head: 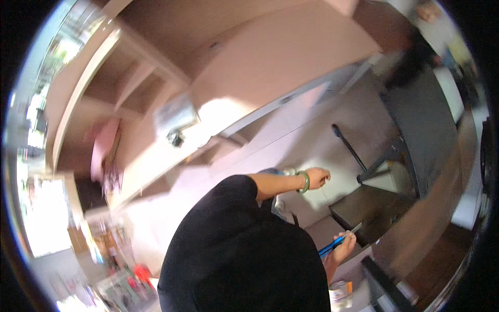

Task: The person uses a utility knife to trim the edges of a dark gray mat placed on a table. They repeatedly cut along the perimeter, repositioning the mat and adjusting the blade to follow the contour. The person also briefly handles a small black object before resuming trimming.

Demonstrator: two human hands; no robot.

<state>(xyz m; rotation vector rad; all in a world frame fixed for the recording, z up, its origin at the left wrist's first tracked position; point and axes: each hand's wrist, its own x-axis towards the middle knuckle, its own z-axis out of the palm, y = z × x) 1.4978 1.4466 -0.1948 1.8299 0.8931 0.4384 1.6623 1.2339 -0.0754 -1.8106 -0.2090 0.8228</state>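
My left hand hangs over the pale tiled floor, with a green bangle at its wrist. Its fingers are loosely curled; nothing shows in them, though the palm is hidden. Lower down, my right hand grips a blue-handled knife, probably a utility knife. A thin pale blade points away from the fingers, toward a dark brown box-like surface. My black-sleeved body covers the lower middle of the view and hides most of the right forearm.
A large wooden tabletop spans the top, beside wooden shelving. A blurred silvery packet lies on the wood. Dark office-chair-like furniture with a black leg stands at right. A labelled jar sits below my right hand.
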